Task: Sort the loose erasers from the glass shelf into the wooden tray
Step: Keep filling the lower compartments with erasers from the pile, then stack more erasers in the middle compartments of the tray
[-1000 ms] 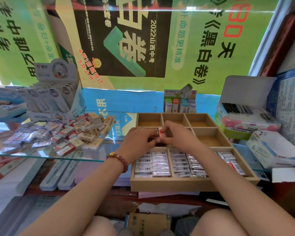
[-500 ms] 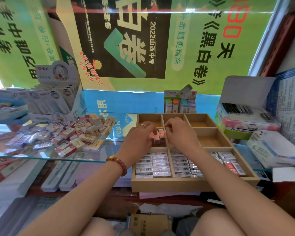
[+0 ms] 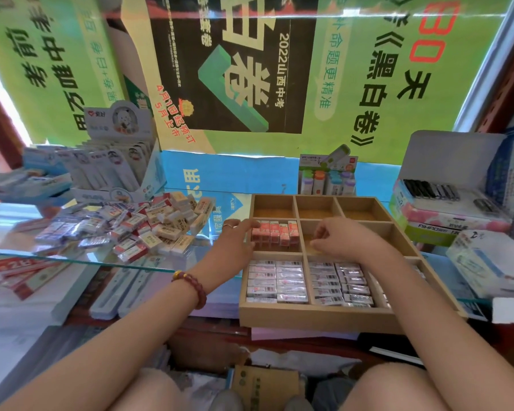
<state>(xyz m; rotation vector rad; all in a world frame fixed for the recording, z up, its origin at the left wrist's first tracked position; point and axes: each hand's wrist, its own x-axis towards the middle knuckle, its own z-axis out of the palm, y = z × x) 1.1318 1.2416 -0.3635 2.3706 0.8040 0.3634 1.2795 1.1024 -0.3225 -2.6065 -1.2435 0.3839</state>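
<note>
Head view, and I have both hands over the tray, which sits right of centre in the frame on the glass shelf. The left hand reaches in from the lower left. Its fingers are stretched out fairly straight and touch the left end of a row of red erasers. Those stand upright, side by side, in the tray's middle-left compartment. The right hand hangs over the middle-right compartment just beside that row. Its fingers are loosely curled, and I can see nothing held in them.

Silver-wrapped erasers lie packed flat in the tray's near compartments, at lower centre, partly hidden under the right forearm. The loose erasers are heaped on the shelf at middle left, well apart from the tray, red-labelled, cream and clear-wrapped ones mixed together.

I also see a bead bracelet on the left wrist and a ring on one finger of that hand.
</note>
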